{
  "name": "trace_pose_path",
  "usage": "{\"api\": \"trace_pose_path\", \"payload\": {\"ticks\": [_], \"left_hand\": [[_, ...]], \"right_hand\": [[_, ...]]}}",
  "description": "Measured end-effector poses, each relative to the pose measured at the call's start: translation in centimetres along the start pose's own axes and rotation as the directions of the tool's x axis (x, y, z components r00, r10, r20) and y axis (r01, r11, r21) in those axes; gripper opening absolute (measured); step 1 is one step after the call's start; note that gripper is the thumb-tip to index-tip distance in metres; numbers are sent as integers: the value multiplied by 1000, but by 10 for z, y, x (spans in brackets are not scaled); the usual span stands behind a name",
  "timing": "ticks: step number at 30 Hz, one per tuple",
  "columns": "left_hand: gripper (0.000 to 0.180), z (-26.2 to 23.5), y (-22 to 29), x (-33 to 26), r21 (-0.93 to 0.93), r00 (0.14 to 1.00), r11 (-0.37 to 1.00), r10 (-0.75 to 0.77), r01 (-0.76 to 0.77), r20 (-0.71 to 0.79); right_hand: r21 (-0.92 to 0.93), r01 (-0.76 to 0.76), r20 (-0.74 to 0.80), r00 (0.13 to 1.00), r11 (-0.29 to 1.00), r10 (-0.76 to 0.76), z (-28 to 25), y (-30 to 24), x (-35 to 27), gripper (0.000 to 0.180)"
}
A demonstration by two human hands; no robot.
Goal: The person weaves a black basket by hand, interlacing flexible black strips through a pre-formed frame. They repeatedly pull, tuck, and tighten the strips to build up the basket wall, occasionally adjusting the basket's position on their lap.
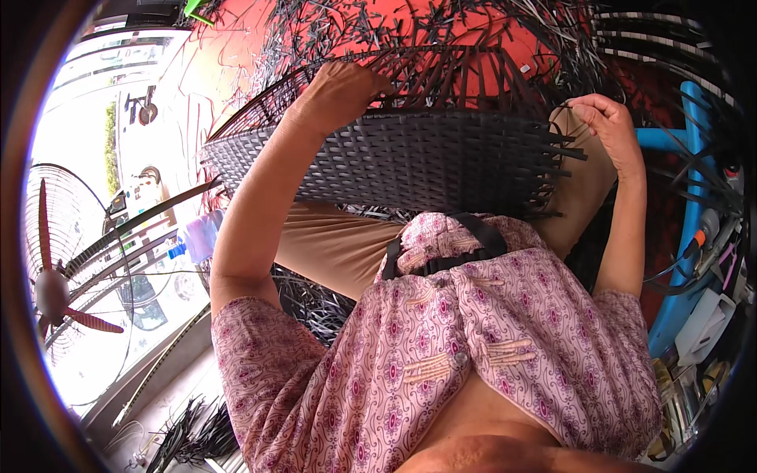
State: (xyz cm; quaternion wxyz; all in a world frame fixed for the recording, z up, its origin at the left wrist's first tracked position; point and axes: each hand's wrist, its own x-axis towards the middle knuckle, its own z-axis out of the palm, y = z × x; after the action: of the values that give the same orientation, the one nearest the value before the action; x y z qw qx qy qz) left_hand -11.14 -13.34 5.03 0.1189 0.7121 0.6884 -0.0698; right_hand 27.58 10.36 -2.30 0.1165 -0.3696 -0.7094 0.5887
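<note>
Across my lap lies a dark wicker piece, closely woven from flat plastic strips, with a bare frame of dark bars along its far side. Over the bars at its left part, my left hand is closed with the fingers curled down; what they grip is mostly hidden. Off the right end of the weave, my right hand pinches a thin dark strip between thumb and fingers. Loose strip ends stick out below it, over my right knee.
Strip scraps litter the red floor. At the left stands a fan, with a plastic bottle nearer me. A blue frame rises at the right beside an orange-tipped tool and a white box.
</note>
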Motion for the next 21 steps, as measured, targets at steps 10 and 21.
{"api": "trace_pose_path", "payload": {"ticks": [10,21], "left_hand": [[17,2,-17,-1,-320,1000,947,-19,20,5],[22,-24,-7,-2,-285,995,957,-23,51,98]], "right_hand": [[5,14,-19,1000,1000,-14,2,-4,6,20],[47,40,-41,998,998,-38,8,-15,7,22]]}}
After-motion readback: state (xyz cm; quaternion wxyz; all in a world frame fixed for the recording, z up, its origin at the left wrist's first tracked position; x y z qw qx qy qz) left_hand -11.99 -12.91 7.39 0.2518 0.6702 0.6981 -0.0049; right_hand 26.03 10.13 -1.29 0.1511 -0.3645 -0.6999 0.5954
